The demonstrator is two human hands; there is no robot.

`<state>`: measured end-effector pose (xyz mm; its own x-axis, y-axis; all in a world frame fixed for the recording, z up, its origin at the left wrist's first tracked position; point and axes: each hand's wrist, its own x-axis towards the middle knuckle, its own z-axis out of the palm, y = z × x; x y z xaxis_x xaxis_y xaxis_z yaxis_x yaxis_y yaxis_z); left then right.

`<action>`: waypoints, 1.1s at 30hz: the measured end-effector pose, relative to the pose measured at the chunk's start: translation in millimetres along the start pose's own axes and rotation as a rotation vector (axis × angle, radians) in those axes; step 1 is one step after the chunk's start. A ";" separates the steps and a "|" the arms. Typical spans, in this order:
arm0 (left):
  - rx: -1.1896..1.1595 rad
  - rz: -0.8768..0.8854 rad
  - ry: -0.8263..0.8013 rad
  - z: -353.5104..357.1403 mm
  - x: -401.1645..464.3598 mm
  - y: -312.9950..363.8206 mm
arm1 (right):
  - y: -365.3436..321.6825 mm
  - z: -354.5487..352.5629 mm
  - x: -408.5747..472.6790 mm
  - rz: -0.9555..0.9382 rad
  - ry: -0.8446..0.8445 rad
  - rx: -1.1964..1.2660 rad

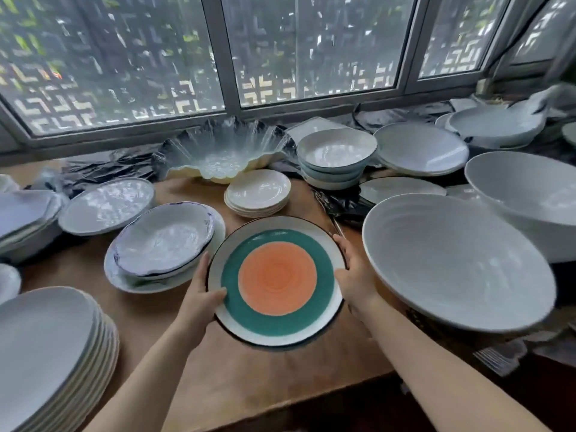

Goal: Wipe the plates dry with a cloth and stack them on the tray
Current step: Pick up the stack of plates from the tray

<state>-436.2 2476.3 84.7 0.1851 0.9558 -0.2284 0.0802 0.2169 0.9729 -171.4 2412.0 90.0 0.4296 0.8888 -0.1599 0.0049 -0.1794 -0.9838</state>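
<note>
A round plate [276,280] with an orange centre, a teal ring and a white rim edged in black sits in the middle of the view, just above the wooden table [243,378]. My left hand [199,299] grips its left edge, thumb lying on the rim. My right hand [353,275] holds its right edge, fingers curled along the rim. No cloth and no tray show in the view.
Crockery crowds the table: a tall stack of white plates [46,353] at front left, scalloped bowls [165,238] left of the plate, a small plate stack [257,194] behind it, a large white bowl [452,269] at right, a wavy glass bowl [218,154] by the window.
</note>
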 end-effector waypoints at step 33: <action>0.080 -0.104 0.039 45.1 169.7 -49.8 | 45.9 17.7 160.0 0.120 0.313 -0.074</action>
<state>-364.6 2618.8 -4.1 0.1339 0.9361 -0.3252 0.1756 0.3005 0.9375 -118.5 2553.4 17.9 0.6872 0.6891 -0.2298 -0.0016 -0.3149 -0.9491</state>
